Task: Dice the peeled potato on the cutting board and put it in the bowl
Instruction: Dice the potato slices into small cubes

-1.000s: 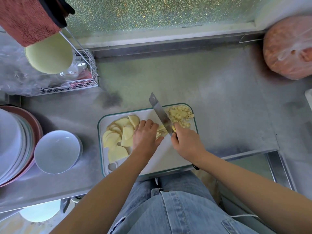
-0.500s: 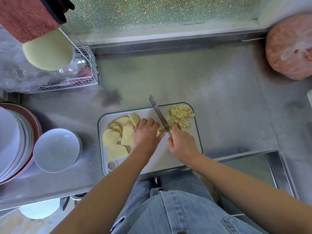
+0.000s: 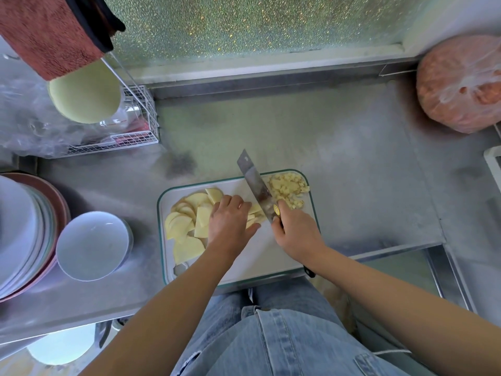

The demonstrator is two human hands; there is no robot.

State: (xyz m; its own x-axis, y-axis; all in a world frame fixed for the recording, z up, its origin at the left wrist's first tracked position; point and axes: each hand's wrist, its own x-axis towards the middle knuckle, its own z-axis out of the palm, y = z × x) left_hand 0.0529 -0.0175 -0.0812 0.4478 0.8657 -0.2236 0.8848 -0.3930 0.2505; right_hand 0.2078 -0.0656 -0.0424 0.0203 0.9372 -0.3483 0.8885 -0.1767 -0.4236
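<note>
Potato strips (image 3: 254, 214) lay near the middle of the cutting board (image 3: 244, 267), clamped under the curled fingers of the left hand (image 3: 230, 223). That grip bundled them so they would not slide, and the knuckles faced the blade, probably as a guide that kept the fingertips back. The kitchen knife (image 3: 254, 183) stood just beside the bundle, slanting across the board's far half with its handle clenched in the right hand (image 3: 295, 232). Whether its edge touched the board could not be told.

Beyond the blade, the diced potato (image 3: 287, 188) was heaped in the far right corner, seemingly kept there to leave room for cutting. The potato slices (image 3: 187, 221) lay fanned over the left part of the board, right beside the holding hand, handy for the next bundle.

A white bowl (image 3: 92, 245) sat on the steel counter (image 3: 325, 147) left of the board, close enough for an easy transfer, with no potato visible in it. A stack of plates (image 3: 21, 234) stood beside it. Dicing looked partway done, and the transfer had not begun.
</note>
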